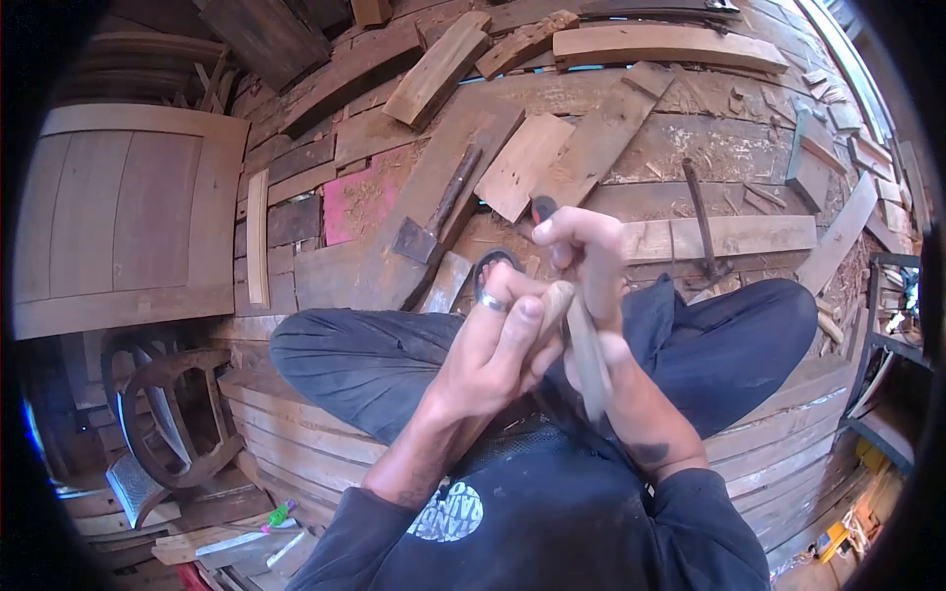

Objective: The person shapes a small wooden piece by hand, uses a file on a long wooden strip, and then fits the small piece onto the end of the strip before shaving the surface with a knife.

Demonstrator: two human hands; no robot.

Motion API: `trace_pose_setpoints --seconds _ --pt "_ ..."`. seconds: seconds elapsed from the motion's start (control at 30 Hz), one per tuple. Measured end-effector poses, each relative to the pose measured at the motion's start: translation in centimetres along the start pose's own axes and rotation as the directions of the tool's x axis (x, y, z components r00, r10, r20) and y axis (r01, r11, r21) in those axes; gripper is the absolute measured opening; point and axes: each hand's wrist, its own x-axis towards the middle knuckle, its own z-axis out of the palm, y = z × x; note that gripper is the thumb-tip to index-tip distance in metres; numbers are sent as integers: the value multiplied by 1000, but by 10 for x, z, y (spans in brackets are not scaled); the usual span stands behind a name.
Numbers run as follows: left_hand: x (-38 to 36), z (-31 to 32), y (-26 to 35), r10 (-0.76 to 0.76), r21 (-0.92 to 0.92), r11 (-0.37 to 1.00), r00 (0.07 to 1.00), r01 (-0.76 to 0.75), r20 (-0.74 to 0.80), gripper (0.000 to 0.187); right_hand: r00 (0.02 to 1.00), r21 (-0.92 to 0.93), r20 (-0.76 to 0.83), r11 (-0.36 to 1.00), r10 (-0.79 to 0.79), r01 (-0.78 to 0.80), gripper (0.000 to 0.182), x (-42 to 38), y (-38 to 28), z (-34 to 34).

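Note:
My left hand (pixel 493 360), a ring on one finger, is closed around a slim piece of wood (pixel 558 295) with a rounded tip. The wood slants down toward my lap, partly hidden by the palm and wrist. My right hand (pixel 591 251) is curled just beside it, closed on a tool with a black-and-red handle end (pixel 543 208) that pokes out past the fingers. A flat grey-tan strip (pixel 588 369) runs down along the right palm toward my belly, close to the wood; I cannot tell whether it belongs to the tool.
A hatchet (pixel 419 239) lies on a board ahead, and a hammer-like tool (pixel 702 222) lies to the right. Offcuts, planks (pixel 670 46) and shavings cover the floor. At left are a panelled wooden door (pixel 128 212) and a curved wooden frame (pixel 177 419). A black shelf (pixel 887 345) stands right.

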Motion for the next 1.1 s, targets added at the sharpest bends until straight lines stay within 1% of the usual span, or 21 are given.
trace_pose_setpoints --seconds 0.1,0.13,0.17,0.2,0.23,0.27,0.3,0.37,0.43,0.47,0.53,0.63,0.7,0.73,0.77,0.83,0.9,1.0,1.03,1.07,1.1 --pt "-3 2 19 -41 -110 993 995 50 88 30 998 66 -45 997 50 -47 101 5 -8 3" --pt "-7 5 21 -44 -188 981 996 58 76 31 984 96 -58 982 167 -162 102 0 5 3" --pt "-5 6 21 -68 -186 979 995 79 69 30 956 126 -73 953 284 -274 103 -3 14 2" --pt "-6 5 18 -111 -184 975 992 121 61 30 951 99 -79 952 297 -289 104 -3 10 1" --pt "-7 5 14 -156 -185 969 987 162 48 30 975 96 -74 975 208 -201 104 -2 9 1" --pt "-1 2 6 -69 -41 997 998 70 11 30 991 99 -61 988 121 -115 104 0 6 3" --pt "-8 4 5 -92 -55 994 996 92 2 30 998 107 -56 994 42 -36 103 2 0 6" --pt "-5 4 8 -82 -66 994 997 83 8 29 997 95 -64 995 31 -25 103 2 2 5" --pt "-9 3 25 -130 -187 973 990 138 54 27 979 94 -64 978 194 -187 103 -4 14 5" --pt "-9 4 21 -149 -194 968 987 157 57 26 968 119 -97 968 232 -220 101 -7 12 5" --pt "-5 5 15 -140 -187 971 989 147 54 25 993 50 -75 994 -95 99 99 4 2 3" --pt "-7 5 15 -76 -122 989 995 82 58 25 989 -12 -57 991 -133 132 95 7 -3 2" --pt "-3 -1 9 -13 -77 997 998 18 64 24 998 2 -49 999 47 -47 95 0 3 0" --pt "-7 4 16 -115 -222 967 991 127 65 23 993 19 -56 994 107 -106 94 -3 4 -1" --pt "-8 4 16 -106 -190 975 991 120 79 24 984 36 -63 986 166 -164 94 -6 6 -2" --pt "-6 4 14 -74 -133 988 994 85 86 25 995 66 -56 995 77 -74 94 -2 -5 0" --pt "-11 4 13 -115 -158 979 989 128 88 28 997 77 -70 997 8 -3 95 -3 -4 6" --pt "-7 7 25 -71 -224 970 992 94 107 31 992 -57 -40 991 118 -120 96 2 3 -6" --pt "-10 7 27 -70 -256 962 991 97 113 32 994 -38 -42 994 98 -99 96 3 -2 -8" --pt "-9 2 8 9 -308 951 991 32 131 27 996 -11 -32 996 84 -85 96 3 -8 -7" --pt "-10 4 5 21 -276 961 995 6 97 24 997 22 -19 997 69 -69 97 4 -12 -6"
